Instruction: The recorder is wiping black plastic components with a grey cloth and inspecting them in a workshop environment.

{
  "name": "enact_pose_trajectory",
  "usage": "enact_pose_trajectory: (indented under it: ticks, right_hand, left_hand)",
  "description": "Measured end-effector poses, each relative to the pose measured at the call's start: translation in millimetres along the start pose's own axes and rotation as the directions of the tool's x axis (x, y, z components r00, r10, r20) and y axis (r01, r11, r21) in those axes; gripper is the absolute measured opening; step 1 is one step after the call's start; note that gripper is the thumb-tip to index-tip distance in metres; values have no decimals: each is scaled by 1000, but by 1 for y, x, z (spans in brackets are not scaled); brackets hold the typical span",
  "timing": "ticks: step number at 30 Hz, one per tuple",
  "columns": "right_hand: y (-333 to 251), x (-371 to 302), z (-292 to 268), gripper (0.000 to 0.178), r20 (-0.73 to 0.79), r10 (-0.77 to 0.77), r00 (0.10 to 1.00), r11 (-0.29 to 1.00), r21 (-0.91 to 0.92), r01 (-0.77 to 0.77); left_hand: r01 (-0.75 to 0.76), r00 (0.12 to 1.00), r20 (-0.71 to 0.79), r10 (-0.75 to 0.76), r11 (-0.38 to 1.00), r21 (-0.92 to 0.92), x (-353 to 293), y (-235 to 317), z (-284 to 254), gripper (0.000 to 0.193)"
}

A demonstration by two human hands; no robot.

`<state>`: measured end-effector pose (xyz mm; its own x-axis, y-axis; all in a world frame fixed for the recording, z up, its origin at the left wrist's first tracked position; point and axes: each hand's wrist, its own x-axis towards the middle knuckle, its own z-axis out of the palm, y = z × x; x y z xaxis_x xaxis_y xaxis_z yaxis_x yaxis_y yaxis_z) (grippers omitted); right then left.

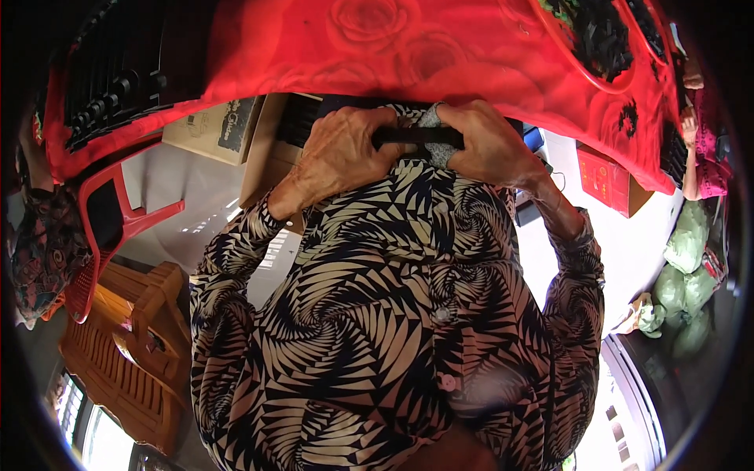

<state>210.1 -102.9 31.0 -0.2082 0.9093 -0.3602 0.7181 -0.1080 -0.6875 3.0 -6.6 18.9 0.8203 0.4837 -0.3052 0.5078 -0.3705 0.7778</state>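
Note:
My left hand (342, 153) and my right hand (491, 145) grip the two ends of a thin black bar-shaped part (416, 136), held level just under the edge of a table covered with a red rose-patterned cloth (377, 47). A bit of grey cloth (433, 133) shows between my hands around the part. My patterned black-and-cream shirt (393, 314) fills the lower middle of the view and hides whatever lies below my hands.
Piles of small black parts lie on the cloth at left (110, 86) and in red trays at top right (601, 39). Cardboard boxes (216, 125), a red plastic chair (102, 220), a wooden chair (133, 345), a red box (605, 180) and green sacks (683, 267) surround me. Another person's arm (695, 157) is at far right.

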Motion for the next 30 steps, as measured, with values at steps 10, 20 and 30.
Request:
enact_pose_trajectory:
  ticks: [10,20,30]
  right_hand:
    - [8,1,8,32,-38,-24,999,1000,15,25]
    - [10,1,18,25,-74,-23,997,999,32,25]
    - [2,-4,21,25,-205,-34,978,999,20,39]
  left_hand:
    - [-25,1000,-11,25,999,42,1,-2,1,28]
    - [49,995,80,-54,997,64,2,5,5,33]
    - [-4,999,43,-1,995,102,7,-8,12,33]
